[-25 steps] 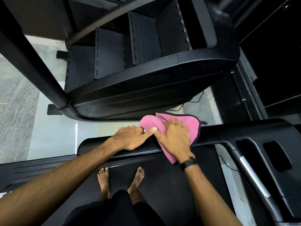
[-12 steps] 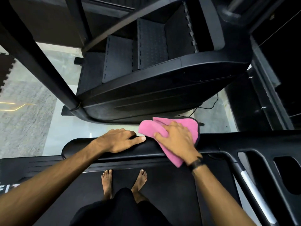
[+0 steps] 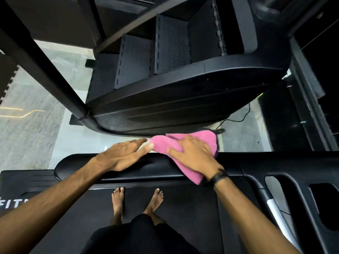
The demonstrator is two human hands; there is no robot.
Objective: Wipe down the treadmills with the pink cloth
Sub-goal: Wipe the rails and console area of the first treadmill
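Pink cloth [image 3: 185, 143] drapes over the treadmill's front bar [image 3: 156, 166], a stair machine [image 3: 174, 85] looming at twelve o'clock. Right hand [image 3: 194, 154] presses flat on it; left hand [image 3: 122, 154], open, touches its nine o'clock edge.

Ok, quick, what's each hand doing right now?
Left hand: open, flat on the padded black treadmill bar, holding nothing.
Right hand: open, pressing the pink cloth onto that bar.

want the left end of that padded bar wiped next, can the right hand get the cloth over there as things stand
Probably not directly. The right hand presses the pink cloth on the padded bar, but the left hand lies flat on the bar in that path and would have to lift.
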